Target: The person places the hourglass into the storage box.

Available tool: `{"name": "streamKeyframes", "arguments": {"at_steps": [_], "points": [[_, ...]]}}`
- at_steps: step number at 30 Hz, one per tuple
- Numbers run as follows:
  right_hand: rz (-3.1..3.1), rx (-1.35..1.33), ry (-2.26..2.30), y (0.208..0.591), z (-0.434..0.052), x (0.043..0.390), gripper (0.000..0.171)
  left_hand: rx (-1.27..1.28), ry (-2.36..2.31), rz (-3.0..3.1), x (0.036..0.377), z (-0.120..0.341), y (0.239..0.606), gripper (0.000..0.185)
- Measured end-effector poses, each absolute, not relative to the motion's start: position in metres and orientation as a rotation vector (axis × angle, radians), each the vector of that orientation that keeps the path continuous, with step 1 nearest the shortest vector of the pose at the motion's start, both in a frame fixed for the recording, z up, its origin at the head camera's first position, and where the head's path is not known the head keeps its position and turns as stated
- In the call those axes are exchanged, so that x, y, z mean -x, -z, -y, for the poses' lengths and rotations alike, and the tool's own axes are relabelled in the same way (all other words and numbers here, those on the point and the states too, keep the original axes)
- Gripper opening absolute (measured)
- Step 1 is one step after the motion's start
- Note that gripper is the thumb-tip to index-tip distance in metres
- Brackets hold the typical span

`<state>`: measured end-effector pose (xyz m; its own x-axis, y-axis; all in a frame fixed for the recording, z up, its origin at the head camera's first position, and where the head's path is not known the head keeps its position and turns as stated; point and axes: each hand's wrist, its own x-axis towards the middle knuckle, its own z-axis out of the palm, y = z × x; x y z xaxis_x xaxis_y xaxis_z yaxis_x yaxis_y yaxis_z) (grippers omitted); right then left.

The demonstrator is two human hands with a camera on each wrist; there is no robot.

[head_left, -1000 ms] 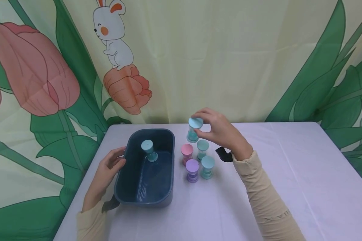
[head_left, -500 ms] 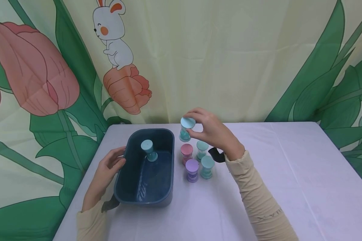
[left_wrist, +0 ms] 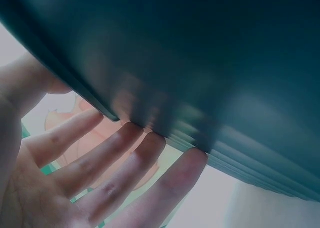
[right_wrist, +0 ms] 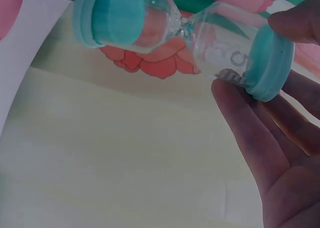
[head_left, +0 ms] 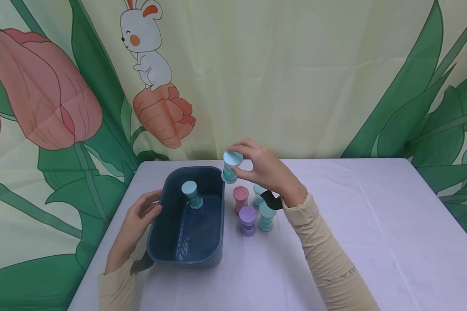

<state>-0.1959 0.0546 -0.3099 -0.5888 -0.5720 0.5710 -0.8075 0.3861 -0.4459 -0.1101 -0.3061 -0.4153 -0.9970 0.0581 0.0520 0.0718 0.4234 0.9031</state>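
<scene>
My right hand [head_left: 262,166] pinches a teal sand timer [head_left: 232,162] by its upper cap, holding it upright beside the bin's far right corner. The right wrist view shows teal sand in the bulb of this sand timer [right_wrist: 187,30] away from the fingers. On the left, my left hand [head_left: 140,220] touches the outer wall of a dark blue bin [head_left: 216,242]. In the left wrist view its fingers [left_wrist: 175,173] lie nearly straight against the bin wall [left_wrist: 240,138]. Another teal sand timer [head_left: 192,194] leans inside the bin.
Right of the bin stand a pink sand timer [head_left: 241,198], a purple one [head_left: 248,220] and a teal one [head_left: 266,216]. Another teal timer [head_left: 257,194] is partly hidden by my right wrist. A printed curtain [head_left: 295,86] hangs behind the white table [head_left: 373,216].
My right hand has moved left with the teal sand timer, from above the standing timers to the bin's rim. The left hand and the bin have stayed put.
</scene>
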Motion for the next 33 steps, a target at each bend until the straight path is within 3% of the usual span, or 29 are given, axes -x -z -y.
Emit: {"name": "streamKeyframes", "arguments": {"at_steps": [33], "points": [[2.323,-1.316,-1.002,0.309,-0.017,0.194,0.038,0.118,1.662,2.649,0.109,0.305,0.415,0.050]]}}
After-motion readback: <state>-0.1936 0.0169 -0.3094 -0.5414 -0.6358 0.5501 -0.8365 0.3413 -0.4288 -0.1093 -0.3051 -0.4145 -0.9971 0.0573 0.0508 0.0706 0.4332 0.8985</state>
